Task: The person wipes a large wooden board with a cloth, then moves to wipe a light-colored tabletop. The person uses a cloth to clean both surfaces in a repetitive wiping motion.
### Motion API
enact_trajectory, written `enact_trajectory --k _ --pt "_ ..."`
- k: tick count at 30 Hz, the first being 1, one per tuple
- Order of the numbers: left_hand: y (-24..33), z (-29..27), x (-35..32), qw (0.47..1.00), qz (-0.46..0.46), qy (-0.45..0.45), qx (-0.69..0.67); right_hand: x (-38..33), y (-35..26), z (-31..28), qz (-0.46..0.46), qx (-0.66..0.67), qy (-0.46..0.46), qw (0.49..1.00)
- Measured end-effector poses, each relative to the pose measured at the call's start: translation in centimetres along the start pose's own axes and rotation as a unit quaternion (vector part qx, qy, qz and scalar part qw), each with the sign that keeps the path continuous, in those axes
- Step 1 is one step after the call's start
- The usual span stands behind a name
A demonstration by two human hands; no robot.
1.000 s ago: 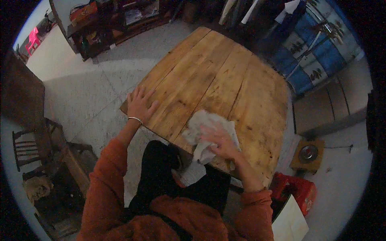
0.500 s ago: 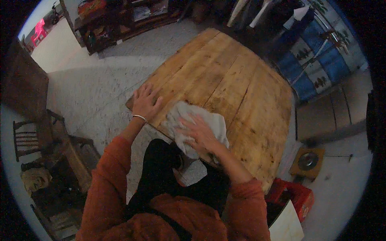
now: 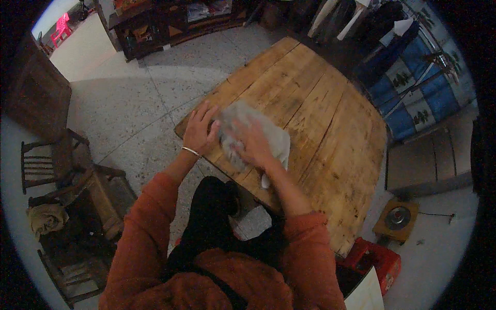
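Note:
A wooden table [image 3: 330, 119] of worn, stained planks lies in front of me. Flat on a grey-white cloth [image 3: 276, 142] rests my right hand [image 3: 250, 142], fingers spread and smeared by motion. The cloth is spread on the near left part of the tabletop. My left hand [image 3: 201, 129], with a white bracelet at the wrist, presses on the table's left corner beside the cloth, its fingers stretched out and holding nothing.
A red plastic crate [image 3: 382, 261] and a yellow square object with a round dark centre [image 3: 397, 218] stand on the floor at right. Wooden chairs [image 3: 49, 163] are at left. A dark cabinet [image 3: 155, 31] is at the back, beside hanging clothes [image 3: 356, 20].
My right hand and the cloth have shifted up and left across the tabletop, toward my left hand. The cloth no longer hangs over the near edge. The whole view has shifted slightly.

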State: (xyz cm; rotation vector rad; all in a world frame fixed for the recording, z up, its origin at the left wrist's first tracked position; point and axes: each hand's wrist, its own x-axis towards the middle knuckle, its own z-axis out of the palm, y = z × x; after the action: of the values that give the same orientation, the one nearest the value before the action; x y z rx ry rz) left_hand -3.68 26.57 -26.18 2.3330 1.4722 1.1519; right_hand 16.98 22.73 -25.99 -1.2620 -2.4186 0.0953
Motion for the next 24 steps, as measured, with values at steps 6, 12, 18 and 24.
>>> enact_trajectory --k 6,12,18,24 --pt "0.4 -0.6 0.3 0.998 0.039 0.026 -0.037 -4.8 0.9 -4.7 -0.085 0.166 -0.124 0.975" --pt "0.6 0.0 0.4 0.997 0.067 0.037 -0.009 1.8 5.4 -1.6 0.171 -0.041 0.043 0.984" --pt "0.4 1.3 0.3 0.987 0.126 0.081 0.055 8.7 2.9 6.1 0.037 -0.014 0.012 0.999" --pt "-1.1 1.6 -0.4 0.961 0.223 0.126 0.1 6.6 1.9 5.9 -0.09 0.143 -0.053 0.984"
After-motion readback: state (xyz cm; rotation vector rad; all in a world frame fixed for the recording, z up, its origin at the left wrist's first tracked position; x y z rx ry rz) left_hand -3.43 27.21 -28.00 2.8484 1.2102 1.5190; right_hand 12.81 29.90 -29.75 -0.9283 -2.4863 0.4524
